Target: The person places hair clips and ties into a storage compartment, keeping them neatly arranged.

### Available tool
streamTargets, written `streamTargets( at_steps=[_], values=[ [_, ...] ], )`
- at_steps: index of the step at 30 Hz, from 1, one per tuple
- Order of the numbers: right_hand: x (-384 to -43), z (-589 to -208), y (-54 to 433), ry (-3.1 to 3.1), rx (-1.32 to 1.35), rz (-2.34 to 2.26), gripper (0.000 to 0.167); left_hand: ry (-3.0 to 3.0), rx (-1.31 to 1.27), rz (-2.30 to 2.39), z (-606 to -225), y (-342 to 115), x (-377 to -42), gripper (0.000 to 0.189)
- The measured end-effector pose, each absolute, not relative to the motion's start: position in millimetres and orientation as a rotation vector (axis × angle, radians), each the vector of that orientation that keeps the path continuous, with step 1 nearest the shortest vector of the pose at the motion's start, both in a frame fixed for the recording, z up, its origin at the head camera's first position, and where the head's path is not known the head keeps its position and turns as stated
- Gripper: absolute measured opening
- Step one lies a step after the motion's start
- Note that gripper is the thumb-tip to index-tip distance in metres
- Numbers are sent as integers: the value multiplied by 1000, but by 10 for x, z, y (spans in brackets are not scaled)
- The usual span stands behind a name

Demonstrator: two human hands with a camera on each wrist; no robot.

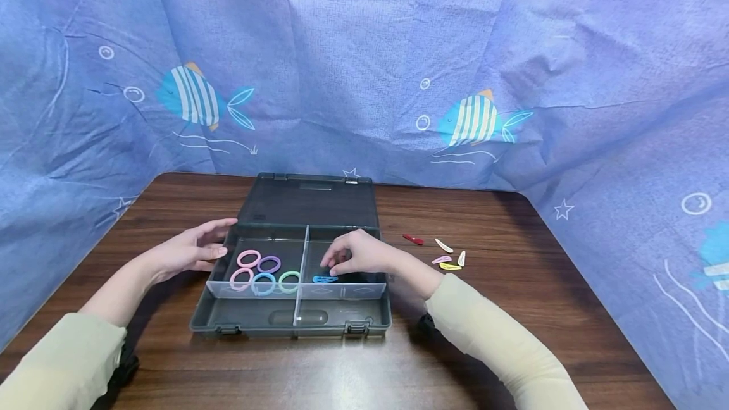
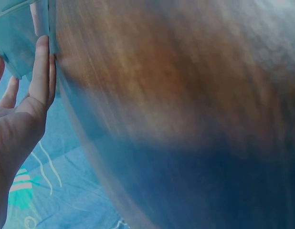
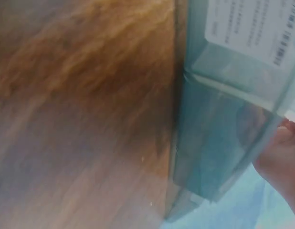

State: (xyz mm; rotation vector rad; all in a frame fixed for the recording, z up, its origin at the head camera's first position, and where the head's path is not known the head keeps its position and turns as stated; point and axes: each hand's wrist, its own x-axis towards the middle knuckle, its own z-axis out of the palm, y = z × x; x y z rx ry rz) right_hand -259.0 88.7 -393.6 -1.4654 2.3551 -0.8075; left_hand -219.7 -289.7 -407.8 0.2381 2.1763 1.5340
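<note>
A dark translucent plastic organizer box (image 1: 206, 326) lies with its lid folded back on the wooden table. My left hand (image 1: 190, 247) rests against the box's left wall, fingers fairly straight; the left wrist view shows the fingertips (image 2: 41, 71) along that wall. Inside the back right compartment is my right hand (image 1: 360, 253), fingers loosely bent, thumb and index tips apart. Blue hair clips (image 1: 324, 279) lie just below its thumb. Pink, purple, blue and green hair ties, such as the purple one (image 1: 269, 264), sit in the back left compartment.
Right of the box lie several hair clips: a red one (image 1: 413, 240), a yellow one (image 1: 450, 266), a pink one (image 1: 441, 259) and white ones (image 1: 443, 245). The open lid (image 1: 313, 201) extends behind the box. Blue fish-print cloth (image 1: 353, 68) hangs behind the table.
</note>
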Motion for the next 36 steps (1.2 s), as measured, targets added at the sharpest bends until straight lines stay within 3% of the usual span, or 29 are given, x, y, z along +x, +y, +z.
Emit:
streamTargets(
  at_steps=[25,36],
  values=[
    [-2550,-3659,1858,2534,-1340,-1038,17,2179,230,1521,-4090,-2894,-2193,75],
    [-2490,-3715,2444,2723,-1088,-1006,21,2176,241,1523,-4081,-2895,-2207,74]
  ],
)
